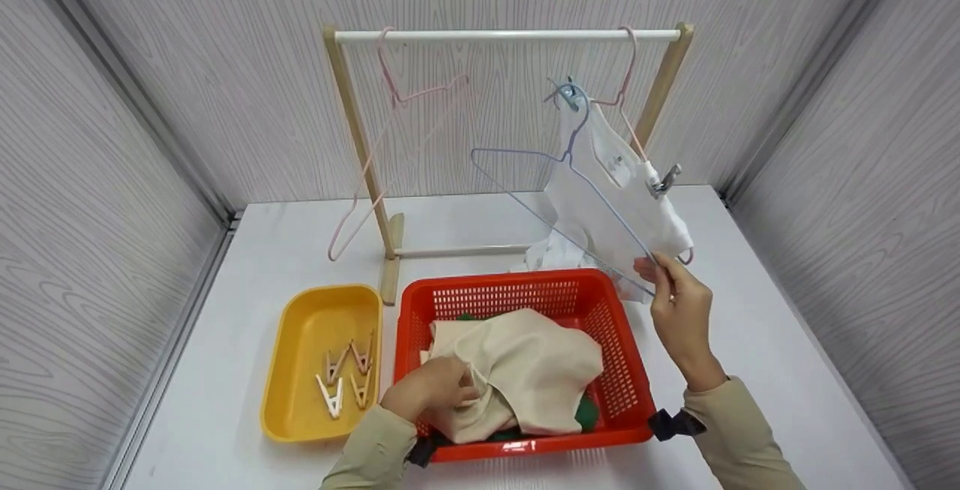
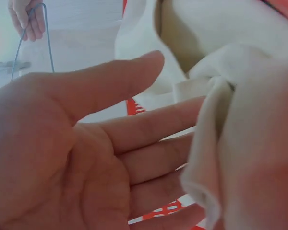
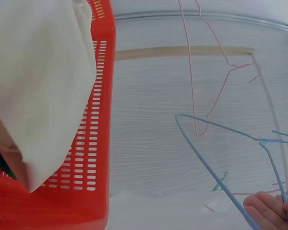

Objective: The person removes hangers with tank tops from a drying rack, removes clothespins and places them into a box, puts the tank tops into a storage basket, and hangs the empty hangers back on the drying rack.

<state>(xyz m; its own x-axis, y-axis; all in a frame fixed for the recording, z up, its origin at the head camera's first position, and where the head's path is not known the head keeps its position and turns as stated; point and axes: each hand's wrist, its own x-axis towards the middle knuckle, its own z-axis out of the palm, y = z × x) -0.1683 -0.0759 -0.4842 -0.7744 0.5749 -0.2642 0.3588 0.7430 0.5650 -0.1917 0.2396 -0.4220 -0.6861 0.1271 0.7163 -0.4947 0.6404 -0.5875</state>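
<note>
My right hand [image 1: 681,310] holds a blue clothes hanger [image 1: 525,205] by one lower corner, its hook pointing up. In the right wrist view the fingers are bent around the hanger's wire. Down in the red basket [image 1: 637,377], my left hand [image 1: 435,389] touches a cream cloth garment [image 1: 540,362]. The left wrist view shows its fingers [image 2: 153,120] extended, their tips hidden behind a fold of the garment, with the thumb apart from the cloth. Some green cloth [image 1: 587,413] peeks out beneath the garment.
A wooden rack with a white rail [image 1: 510,36] stands behind the basket. From it hang a pink hanger [image 1: 397,100] and another bearing a clipped white garment [image 1: 600,190]. At left, a yellow tray [image 1: 300,415] contains several clothespins [image 1: 330,396]. Patterned walls enclose the table.
</note>
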